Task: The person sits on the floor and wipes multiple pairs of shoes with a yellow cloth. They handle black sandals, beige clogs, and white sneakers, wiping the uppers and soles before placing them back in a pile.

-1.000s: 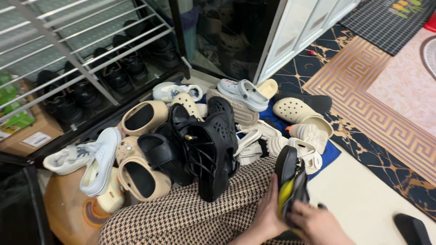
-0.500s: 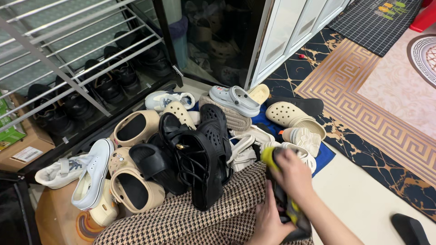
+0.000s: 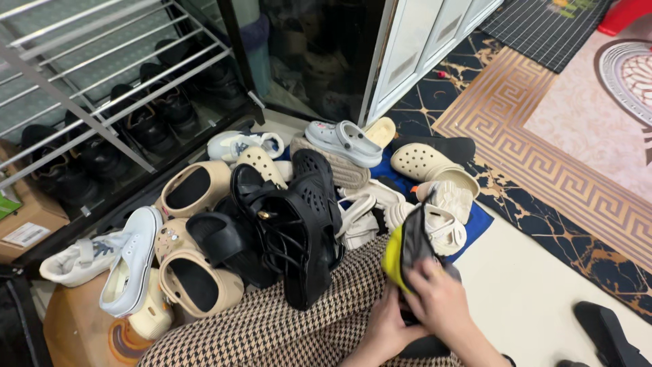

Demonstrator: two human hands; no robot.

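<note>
I am watching both hands working on one black shoe with a yellow lining [image 3: 407, 255], which is standing almost on end just above the lap in the houndstooth trousers [image 3: 299, 326]. Taking that shoe as my landmark, its long axis is running from the lap upward toward the heap, tilting slightly right at the top, with the yellow edge facing left.

The right hand [image 3: 445, 309] is sitting over the lower right side of the shoe, fingers curled onto it, so it is clasping the shoe rather than hovering. The left hand [image 3: 384, 326] is coming in from below and left, thumb and fingers pressing the shoe's lower end; it is also wrapped around the shoe, though the fingertips are hidden behind the upper. Both hands are equally close, at the bottom end, leaving the top end free.

Left of the shoe, a black strappy sandal [image 3: 299, 238] is lying across the knee. Just beyond the shoe's top end, a white clog [image 3: 445, 228] is almost touching it, on a blue mat [image 3: 475, 224]. Far left of the shoe, beige clogs [image 3: 197, 272] are piling up beside a white sneaker [image 3: 132, 261].
</note>
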